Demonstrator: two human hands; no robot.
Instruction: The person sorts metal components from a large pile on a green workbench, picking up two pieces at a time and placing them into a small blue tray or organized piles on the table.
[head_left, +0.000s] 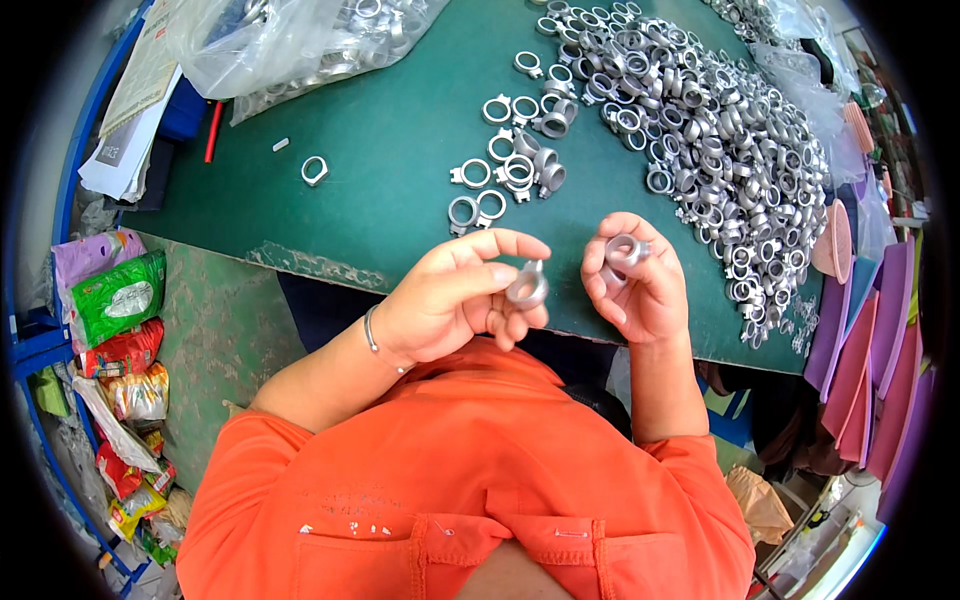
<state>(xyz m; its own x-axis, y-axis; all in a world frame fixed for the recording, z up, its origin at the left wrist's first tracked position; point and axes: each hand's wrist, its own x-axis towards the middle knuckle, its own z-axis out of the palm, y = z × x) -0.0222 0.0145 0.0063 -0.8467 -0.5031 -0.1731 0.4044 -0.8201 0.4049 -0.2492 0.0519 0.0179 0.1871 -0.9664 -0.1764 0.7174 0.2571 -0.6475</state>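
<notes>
My left hand [445, 295] is closed on a grey metal ring [527, 287] with a small lug on its rim, pinched between thumb and fingers. Close by on the right, my right hand [645, 285] grips another metal ring [626, 252] of a similar kind. Part of what lies in the right palm is hidden by the fingers. Both hands are raised near the front edge of the green table [390, 190]. Just beyond them lies a loose group of rings [515, 172], some flat and some leaning on each other.
A large heap of metal rings [690, 120] covers the table's right side. One ring [314, 171] lies alone at left, near a red pen [214, 132]. A clear plastic bag [330, 45] of rings stands at the back left. Colourful packets [120, 300] fill a blue rack at left.
</notes>
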